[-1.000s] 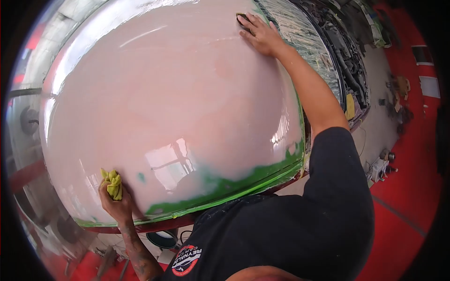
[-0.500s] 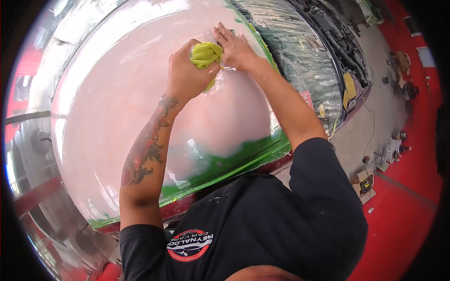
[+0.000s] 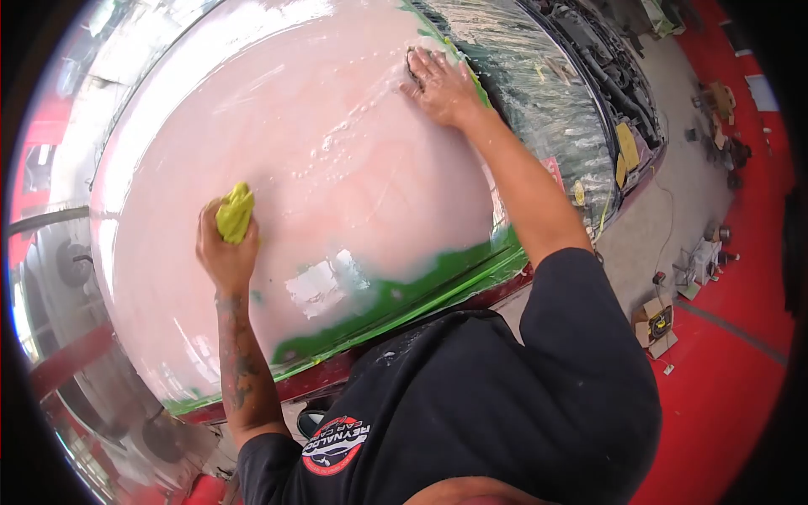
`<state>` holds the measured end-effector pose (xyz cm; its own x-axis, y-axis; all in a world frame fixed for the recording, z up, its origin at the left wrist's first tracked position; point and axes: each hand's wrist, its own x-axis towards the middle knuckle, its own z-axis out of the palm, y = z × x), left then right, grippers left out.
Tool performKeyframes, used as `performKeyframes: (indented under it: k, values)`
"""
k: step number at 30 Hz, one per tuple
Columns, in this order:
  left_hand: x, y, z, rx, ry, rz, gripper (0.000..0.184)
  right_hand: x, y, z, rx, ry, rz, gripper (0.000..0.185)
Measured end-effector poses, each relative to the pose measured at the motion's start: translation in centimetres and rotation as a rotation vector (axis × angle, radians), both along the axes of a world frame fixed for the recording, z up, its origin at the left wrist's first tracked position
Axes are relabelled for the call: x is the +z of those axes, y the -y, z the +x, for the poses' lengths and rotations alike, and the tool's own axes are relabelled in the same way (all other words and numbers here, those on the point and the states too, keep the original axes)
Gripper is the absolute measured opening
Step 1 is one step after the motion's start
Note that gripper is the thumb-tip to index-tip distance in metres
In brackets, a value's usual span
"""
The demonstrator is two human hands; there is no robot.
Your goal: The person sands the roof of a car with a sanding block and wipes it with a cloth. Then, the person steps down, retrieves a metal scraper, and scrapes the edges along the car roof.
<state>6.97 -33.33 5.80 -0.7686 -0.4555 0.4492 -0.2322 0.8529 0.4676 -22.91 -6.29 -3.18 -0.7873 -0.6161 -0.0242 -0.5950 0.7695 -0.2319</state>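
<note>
The car panel (image 3: 337, 168) is gleaming smooth and glossy, pale pink over green — while the yellow cloth (image 3: 235, 214) is looking soft and creased, the shirt (image 3: 497, 396) matt black fabric.

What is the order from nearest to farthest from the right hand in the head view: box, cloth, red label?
From the right hand:
1. Red label: to its right, just beyond the right forearm.
2. Cloth: to its left, in the left hand.
3. Box: far to its right, down on the floor.
</note>
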Motion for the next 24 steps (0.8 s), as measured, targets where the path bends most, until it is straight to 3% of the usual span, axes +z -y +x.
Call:
performKeyframes:
  k: [3, 5, 7, 10, 12, 18, 20, 24]
  values:
    - [-0.9, 3.4, 8.4, -0.006, 0.049, -0.216, 0.044, 0.8, -1.5, 8.3, 0.227, -0.043, -0.009, 0.078]
    - [-1.2, 3.3, 15.2, 0.133, 0.136, -0.140, 0.045, 2.8, -5.9, 16.0, 0.387, 0.012, -0.012, 0.076]
    - [-2.2, 2.1, 21.1, 0.226, 0.172, -0.104, 0.049, 3.3, -9.1, 17.9, 0.463, 0.071, 0.009, 0.074]
    - [-3.5, -0.4, 23.8, 0.265, 0.115, -0.134, 0.054, 3.3, -8.8, 14.8, 0.560, 0.132, -0.021, 0.072]
    - [-3.6, -0.4, 23.7, 0.344, 0.210, -0.166, 0.058, 2.4, -4.4, 7.8, 0.566, -0.016, 0.017, 0.072]
    - [-3.9, -0.7, 24.0, 0.339, 0.147, -0.101, 0.054, -2.2, 12.0, -17.0, 0.139, -0.065, 0.054, 0.073]
    - [-4.0, -0.6, 24.1, 0.340, 0.139, -0.079, 0.059, -1.8, 13.0, -16.7, 0.059, -0.036, 0.059, 0.072]
    - [-3.9, -0.9, 23.7, 0.370, 0.136, -0.100, 0.057, -0.7, 5.3, -5.0, 0.259, -0.078, -0.010, 0.076]
